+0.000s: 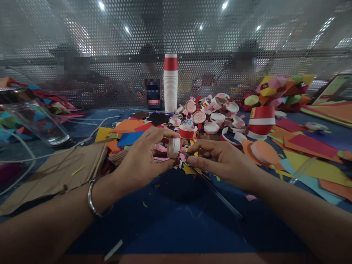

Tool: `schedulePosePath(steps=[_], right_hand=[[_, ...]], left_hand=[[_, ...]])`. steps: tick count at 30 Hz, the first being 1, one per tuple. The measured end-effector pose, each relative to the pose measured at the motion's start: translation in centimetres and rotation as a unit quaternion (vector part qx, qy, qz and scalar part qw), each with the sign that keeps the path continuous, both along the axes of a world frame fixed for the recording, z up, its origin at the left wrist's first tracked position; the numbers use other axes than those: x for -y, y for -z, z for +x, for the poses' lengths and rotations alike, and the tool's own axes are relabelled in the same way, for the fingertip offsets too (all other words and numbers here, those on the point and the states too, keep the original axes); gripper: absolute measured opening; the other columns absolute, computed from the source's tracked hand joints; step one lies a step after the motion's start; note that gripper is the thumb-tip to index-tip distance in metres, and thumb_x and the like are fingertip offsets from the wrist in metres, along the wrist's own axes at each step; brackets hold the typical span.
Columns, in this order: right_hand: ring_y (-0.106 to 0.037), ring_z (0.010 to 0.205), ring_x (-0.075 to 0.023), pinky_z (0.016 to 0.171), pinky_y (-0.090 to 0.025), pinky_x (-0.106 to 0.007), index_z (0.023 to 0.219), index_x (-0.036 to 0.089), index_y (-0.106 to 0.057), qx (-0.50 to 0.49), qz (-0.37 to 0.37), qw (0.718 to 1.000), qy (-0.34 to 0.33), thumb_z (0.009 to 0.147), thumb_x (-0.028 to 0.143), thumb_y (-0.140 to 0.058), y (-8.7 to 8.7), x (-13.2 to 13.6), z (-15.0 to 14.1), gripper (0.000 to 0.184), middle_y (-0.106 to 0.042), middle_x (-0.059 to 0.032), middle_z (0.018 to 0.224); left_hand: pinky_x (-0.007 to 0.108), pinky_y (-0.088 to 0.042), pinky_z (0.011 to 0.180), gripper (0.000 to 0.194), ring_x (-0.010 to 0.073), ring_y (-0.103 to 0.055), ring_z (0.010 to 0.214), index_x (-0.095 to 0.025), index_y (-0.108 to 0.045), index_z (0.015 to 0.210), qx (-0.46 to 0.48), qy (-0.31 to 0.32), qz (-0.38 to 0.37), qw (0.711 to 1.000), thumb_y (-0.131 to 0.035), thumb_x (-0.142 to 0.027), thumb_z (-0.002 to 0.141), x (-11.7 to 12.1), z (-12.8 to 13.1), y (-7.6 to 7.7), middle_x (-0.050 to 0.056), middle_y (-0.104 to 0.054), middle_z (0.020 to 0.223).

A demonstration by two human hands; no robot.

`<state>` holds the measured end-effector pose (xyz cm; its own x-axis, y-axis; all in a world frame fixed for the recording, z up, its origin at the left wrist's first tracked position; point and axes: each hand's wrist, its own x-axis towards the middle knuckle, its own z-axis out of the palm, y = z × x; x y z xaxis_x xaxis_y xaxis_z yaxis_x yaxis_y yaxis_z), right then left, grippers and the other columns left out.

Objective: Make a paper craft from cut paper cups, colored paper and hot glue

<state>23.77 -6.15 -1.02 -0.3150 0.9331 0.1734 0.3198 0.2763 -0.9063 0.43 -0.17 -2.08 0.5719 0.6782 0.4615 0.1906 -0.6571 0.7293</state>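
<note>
Between its thumb and fingers, my left hand [148, 150] grips a cut-off paper cup base [174, 147], white with a red band, turned on its side. My right hand [220, 157] is pinched close beside it, around a thin dark stick [186, 154] whose tip meets the band's edge. A long, narrow translucent strip [225, 203] slants down to the right below my right hand; whether it joins the pinched stick I cannot tell. Just beyond my hands stands another red-banded cup base [188, 131], in front of a heap of cut cup bases [211, 115].
A tall stack of paper cups [170, 84] stands at the back, near a phone [153, 94]. Left are flattened cardboard [60, 172], a glass bottle [41, 117] and a white cable [96, 134]. Right lie a red cup [261, 123] and coloured paper sheets [316, 165].
</note>
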Motion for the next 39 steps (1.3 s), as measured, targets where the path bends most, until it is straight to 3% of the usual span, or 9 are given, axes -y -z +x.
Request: schedulePosePath(steps=[20, 25, 27, 30, 33, 35, 39], right_hand=[[-0.057, 0.075, -0.0136, 0.067, -0.043, -0.026, 0.094, 0.019, -0.069, -0.024, -0.024, 0.999, -0.031, 0.093, 0.049, -0.072, 0.2, 0.0, 0.1, 0.03, -0.062, -0.0003, 0.086], [-0.055, 0.074, -0.0126, 0.066, -0.042, -0.025, 0.09, 0.018, -0.069, -0.026, -0.009, 0.999, -0.04, 0.094, 0.05, -0.071, 0.0, -0.1, 0.0, 0.032, -0.061, 0.0001, 0.084], [-0.055, 0.073, -0.0124, 0.064, -0.042, -0.025, 0.091, 0.018, -0.07, -0.019, -0.011, 0.999, -0.031, 0.094, 0.051, -0.072, 0.0, -0.1, 0.1, 0.033, -0.062, 0.0, 0.084], [-0.057, 0.073, -0.0131, 0.063, -0.042, -0.025, 0.096, 0.019, -0.07, -0.016, -0.026, 0.999, -0.019, 0.091, 0.051, -0.075, -0.1, -0.1, 0.3, 0.033, -0.064, -0.0004, 0.085], [-0.055, 0.066, -0.0113, 0.058, -0.039, -0.025, 0.1, 0.019, -0.068, -0.037, -0.036, 0.999, -0.006, 0.089, 0.053, -0.077, -0.2, -0.1, 0.5, 0.036, -0.064, 0.0016, 0.079], [-0.048, 0.058, -0.0089, 0.053, -0.035, -0.024, 0.099, 0.019, -0.067, -0.055, -0.03, 0.998, 0.008, 0.09, 0.055, -0.075, -0.5, 0.0, 0.5, 0.038, -0.06, 0.0035, 0.073], [-0.042, 0.055, -0.0079, 0.05, -0.032, -0.023, 0.096, 0.019, -0.065, -0.083, -0.02, 0.996, 0.033, 0.09, 0.053, -0.075, -0.9, 0.1, 0.4, 0.036, -0.055, 0.0052, 0.068]], left_hand=[[0.041, -0.062, 0.091, 0.047, 0.0242, -0.064, 0.113, -0.029, -0.068, 0.126, -0.044, -0.017, 0.097, 0.994, -0.079, -0.013, 0.083, 0.4, -0.1, -1.0, 0.006, -0.062, 0.122], [0.042, -0.06, 0.093, 0.041, 0.0256, -0.063, 0.115, -0.028, -0.069, 0.125, -0.056, -0.023, 0.113, 0.992, -0.078, -0.019, 0.086, 0.6, 0.0, -1.2, 0.007, -0.063, 0.124], [0.041, -0.06, 0.093, 0.043, 0.0255, -0.065, 0.113, -0.026, -0.069, 0.126, -0.046, -0.017, 0.057, 0.997, -0.08, -0.022, 0.085, 0.6, 0.1, -1.3, 0.009, -0.064, 0.125], [0.038, -0.058, 0.091, 0.047, 0.0227, -0.067, 0.108, -0.024, -0.069, 0.127, -0.013, 0.028, -0.127, 0.991, -0.084, -0.029, 0.082, 0.5, 0.3, -1.8, 0.008, -0.068, 0.125], [0.031, -0.057, 0.082, 0.034, 0.0181, -0.067, 0.097, -0.022, -0.075, 0.115, 0.0, 0.069, -0.342, 0.937, -0.082, -0.035, 0.085, 0.5, 0.5, -2.5, 0.006, -0.073, 0.112], [0.028, -0.057, 0.072, 0.027, 0.0165, -0.066, 0.087, -0.019, -0.078, 0.102, 0.006, 0.086, -0.447, 0.89, -0.08, -0.041, 0.087, 0.5, 0.5, -2.9, 0.005, -0.073, 0.098], [0.022, -0.054, 0.06, 0.036, 0.0157, -0.069, 0.079, -0.015, -0.079, 0.092, 0.016, 0.108, -0.533, 0.839, -0.083, -0.051, 0.084, 0.9, 0.9, -3.1, 0.006, -0.075, 0.091]])
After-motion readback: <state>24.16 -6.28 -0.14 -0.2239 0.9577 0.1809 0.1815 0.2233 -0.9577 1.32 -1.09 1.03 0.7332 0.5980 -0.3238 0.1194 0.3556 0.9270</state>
